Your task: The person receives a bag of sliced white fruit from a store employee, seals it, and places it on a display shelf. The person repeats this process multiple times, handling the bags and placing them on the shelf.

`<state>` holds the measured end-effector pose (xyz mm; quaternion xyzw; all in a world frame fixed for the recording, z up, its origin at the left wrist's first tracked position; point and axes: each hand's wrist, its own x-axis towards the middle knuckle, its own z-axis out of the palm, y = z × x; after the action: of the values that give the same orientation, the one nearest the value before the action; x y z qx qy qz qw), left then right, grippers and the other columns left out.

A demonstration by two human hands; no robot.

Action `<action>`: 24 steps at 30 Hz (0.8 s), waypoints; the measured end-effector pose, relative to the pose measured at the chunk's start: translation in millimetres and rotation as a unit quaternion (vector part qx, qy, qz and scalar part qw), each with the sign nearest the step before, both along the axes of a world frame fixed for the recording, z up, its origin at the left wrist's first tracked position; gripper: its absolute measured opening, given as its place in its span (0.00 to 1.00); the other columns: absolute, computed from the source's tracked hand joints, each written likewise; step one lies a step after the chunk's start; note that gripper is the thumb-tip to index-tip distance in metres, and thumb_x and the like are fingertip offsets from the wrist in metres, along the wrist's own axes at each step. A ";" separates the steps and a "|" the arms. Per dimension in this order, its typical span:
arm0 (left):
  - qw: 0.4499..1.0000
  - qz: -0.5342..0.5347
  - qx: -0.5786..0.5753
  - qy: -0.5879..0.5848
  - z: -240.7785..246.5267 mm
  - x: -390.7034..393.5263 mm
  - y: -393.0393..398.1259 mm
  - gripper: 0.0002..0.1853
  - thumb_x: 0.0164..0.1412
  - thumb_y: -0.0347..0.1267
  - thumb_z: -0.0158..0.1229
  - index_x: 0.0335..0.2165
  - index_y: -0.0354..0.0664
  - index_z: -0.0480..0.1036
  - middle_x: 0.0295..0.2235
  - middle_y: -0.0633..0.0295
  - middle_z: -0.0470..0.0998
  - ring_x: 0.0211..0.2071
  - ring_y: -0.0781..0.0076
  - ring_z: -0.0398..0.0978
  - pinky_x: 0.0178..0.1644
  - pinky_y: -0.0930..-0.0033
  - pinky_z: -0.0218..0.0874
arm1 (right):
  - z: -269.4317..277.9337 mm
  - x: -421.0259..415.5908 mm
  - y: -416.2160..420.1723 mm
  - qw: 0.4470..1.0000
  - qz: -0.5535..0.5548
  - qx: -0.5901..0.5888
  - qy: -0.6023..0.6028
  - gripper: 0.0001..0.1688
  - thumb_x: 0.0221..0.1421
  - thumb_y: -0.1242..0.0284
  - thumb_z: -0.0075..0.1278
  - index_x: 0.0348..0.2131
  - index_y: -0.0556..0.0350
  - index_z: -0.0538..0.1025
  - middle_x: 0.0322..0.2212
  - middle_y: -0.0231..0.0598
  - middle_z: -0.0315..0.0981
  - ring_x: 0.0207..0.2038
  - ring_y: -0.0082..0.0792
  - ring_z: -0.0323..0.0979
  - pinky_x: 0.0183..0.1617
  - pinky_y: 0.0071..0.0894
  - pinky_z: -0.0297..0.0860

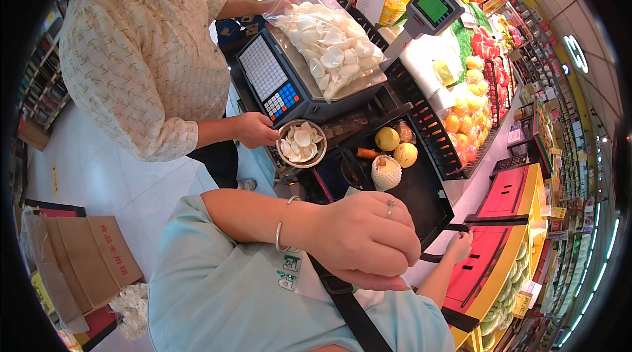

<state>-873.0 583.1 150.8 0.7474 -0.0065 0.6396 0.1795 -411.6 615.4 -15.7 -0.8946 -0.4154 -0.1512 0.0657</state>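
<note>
My left hand (368, 238), with a ring and a silver bangle, is raised close to the camera before my chest. Its fingers are curled in; the palm is hidden and nothing sticks out of it. To the right, my right hand (460, 247) is closed around a black handle (456, 227) beside a black tray (419, 204). Towards the tray's far end lie yellow-skinned pears (387, 138), one fruit in a white foam net (386, 174), and an orange-brown piece (367, 153), perhaps a carrot.
A co-worker's hand (257, 129) holds a metal bowl (321, 154) of white chips. The co-worker's other hand is at a clear bag of white chips (332, 55) on a weighing scale (316, 107). Bagged oranges (464, 125) stand right; a cardboard box (94, 253), left.
</note>
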 end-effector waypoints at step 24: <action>0.989 -0.075 -0.034 0.121 -28.9 19.3 -7.6 0.15 0.51 0.35 0.54 0.16 0.43 0.60 0.22 0.67 0.64 0.22 0.69 0.64 0.29 0.71 0.59 | -5.5 7.4 2.2 1.000 0.003 -0.001 -0.007 0.16 0.48 0.68 0.38 0.34 0.46 0.75 0.51 0.20 0.61 0.41 0.41 0.68 0.40 0.40 0.67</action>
<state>-853.6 575.5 121.8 0.8101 -0.0196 0.5291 0.2518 -404.2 617.6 -21.2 -0.8922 -0.4191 -0.1566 0.0620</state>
